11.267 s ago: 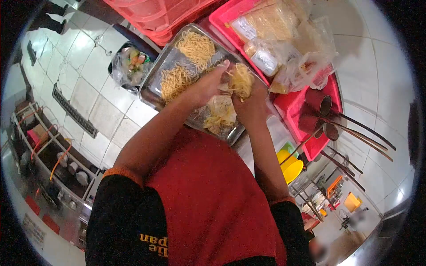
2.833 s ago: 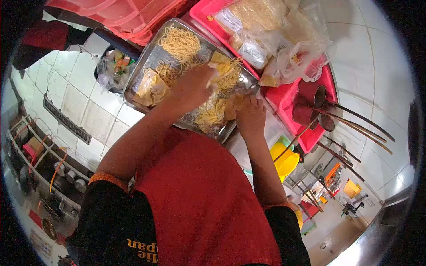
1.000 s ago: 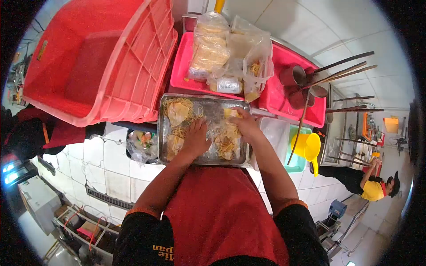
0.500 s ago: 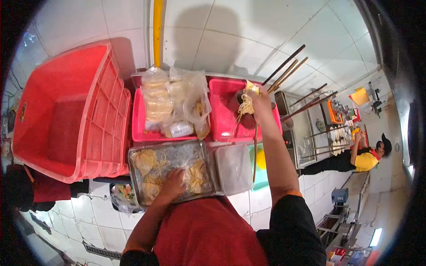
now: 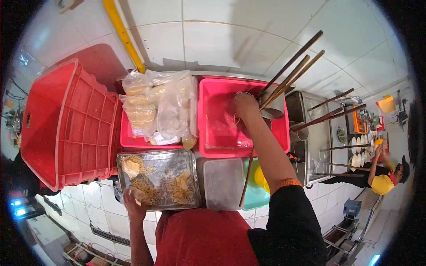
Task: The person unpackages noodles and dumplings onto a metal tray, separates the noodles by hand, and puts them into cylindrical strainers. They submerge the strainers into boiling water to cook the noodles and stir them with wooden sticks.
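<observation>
At the lower left of the metal tray [image 5: 162, 156], my left hand [image 5: 134, 205] has its fingers closed round a pale wrapper [image 5: 138, 194]. Small piles of thin yellow noodles [image 5: 144, 188] and other wrappers [image 5: 181, 182] lie in the tray. My right hand [image 5: 246, 105] reaches down into a round strainer in the pink tub [image 5: 217, 152]; its fingers are hidden inside. Beside it, a metal strainer [image 5: 274, 103] with a long wooden handle leans in the tub.
Stacked red crates [image 5: 86, 128] stand at the left. Bagged food [image 5: 162, 102] fills another pink tub. A lidded container [image 5: 223, 184] and green tray [image 5: 252, 201] sit near me. Long handles stick out above the sink. Another person [image 5: 380, 177] stands far right.
The noodles and wrapper that hung from my raised right hand are out of sight, and that hand is lower in the tub. My left hand has moved from mid-tray to its left edge.
</observation>
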A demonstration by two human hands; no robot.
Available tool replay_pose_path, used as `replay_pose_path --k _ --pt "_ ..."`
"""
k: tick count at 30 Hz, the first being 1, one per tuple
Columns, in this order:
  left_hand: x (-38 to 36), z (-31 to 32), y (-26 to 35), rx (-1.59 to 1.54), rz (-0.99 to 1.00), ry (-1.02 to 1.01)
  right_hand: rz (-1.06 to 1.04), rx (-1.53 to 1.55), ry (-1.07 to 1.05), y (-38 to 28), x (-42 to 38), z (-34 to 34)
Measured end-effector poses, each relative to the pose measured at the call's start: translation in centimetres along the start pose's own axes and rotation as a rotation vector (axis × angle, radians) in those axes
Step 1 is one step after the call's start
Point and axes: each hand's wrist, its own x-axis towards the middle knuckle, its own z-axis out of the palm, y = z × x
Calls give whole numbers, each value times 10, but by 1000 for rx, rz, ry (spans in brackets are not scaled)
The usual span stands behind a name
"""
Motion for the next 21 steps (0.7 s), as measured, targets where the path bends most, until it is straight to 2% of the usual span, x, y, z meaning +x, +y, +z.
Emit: replay_pose_path --k 1,2,3,4,6,7,8,10,11,12,14,15,18,19,21 --pt "-3 -1 -2 23 -89 24 1 12 -6 2 3 0" --pt "-7 -1 -6 47 -178 49 168 85 55 -1 7 -5" --pt "-16 5 -17 161 -179 63 337 158 117 -4 11 -11" --pt "-22 15 -28 173 -173 58 344 170 112 -8 16 -17" --pt "-18 21 -34 44 -325 -73 259 -14 -311 -8 25 -29" --pt "-17 18 -27 -25 -493 -102 266 1 -309 -3 31 -21" --pt "-16 21 -35 -14 -488 -95 217 -75 -350 -2 39 -10" --pt "-19 27 -45 171 -292 -53 147 -149 -391 -7 43 2" --pt "-21 32 -41 332 -292 12 212 -33 -228 -6 38 3" --pt "-23 34 -38 335 -304 14 276 82 -66 -4 33 3" --pt "-13 19 -6 178 -181 94 230 70 -28 -3 25 -3" --pt "-10 14 11 141 -221 46 195 59 13 -3 20 -8" --pt "-20 35 6 51 -243 -30 119 7 109 -7 2 -32" --pt "-18 33 11 155 -200 -14 105 -7 113 -11 -1 -37" --pt "-21 38 2 93 -206 6 95 -172 -97 -14 -5 -48"
